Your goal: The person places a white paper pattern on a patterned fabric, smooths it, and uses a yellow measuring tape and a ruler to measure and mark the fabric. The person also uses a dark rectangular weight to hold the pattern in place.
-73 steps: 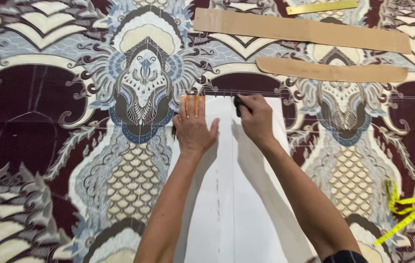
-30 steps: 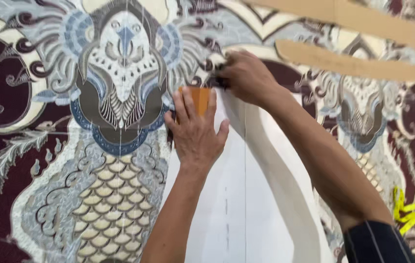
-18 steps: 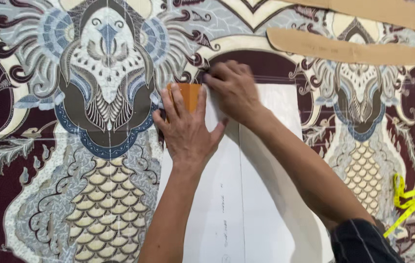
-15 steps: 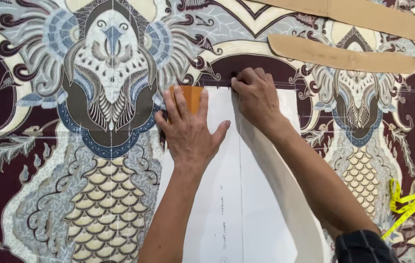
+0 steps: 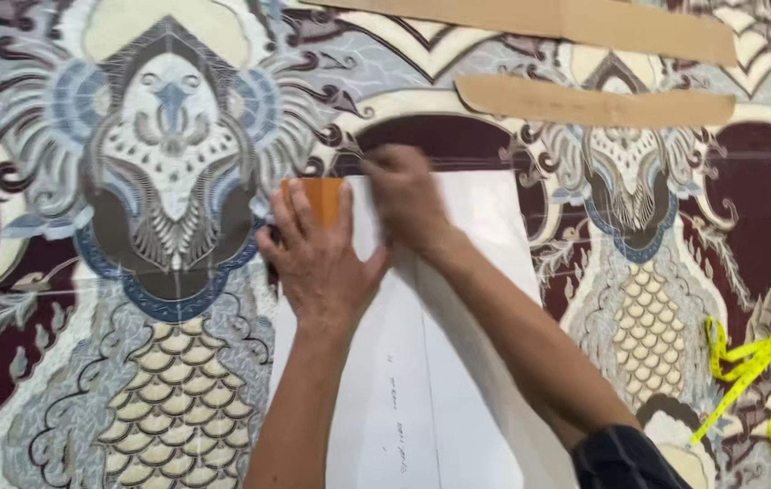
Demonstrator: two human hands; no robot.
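A white paper pattern piece (image 5: 458,362) lies flat on patterned batik fabric (image 5: 168,181), its top edge running just below a dark maroon arch in the print. The left hand (image 5: 317,258) presses down on the pattern's upper left corner, fingers spread and flat, and under the fingertips sits a small orange block (image 5: 317,195), perhaps a piece of tailor's chalk or a weight; the hand is not closed round anything, it simply bears down. The right hand (image 5: 403,195) is at the top edge of the paper, just beside the left; it is blurred, with the fingers bunched together as if pinching something small, but I cannot tell what it holds, if anything. Further up the fabric lie two long brown cardboard pattern strips (image 5: 593,104), well apart from the hands, and a yellow measuring tape (image 5: 766,380) is heaped at the lower right. To my eye the risk here is the paper creeping: only one corner is pinned by the left hand, so a push along the top edge could skew the piece or ruck the cloth beneath, putting any line off the printed motif.
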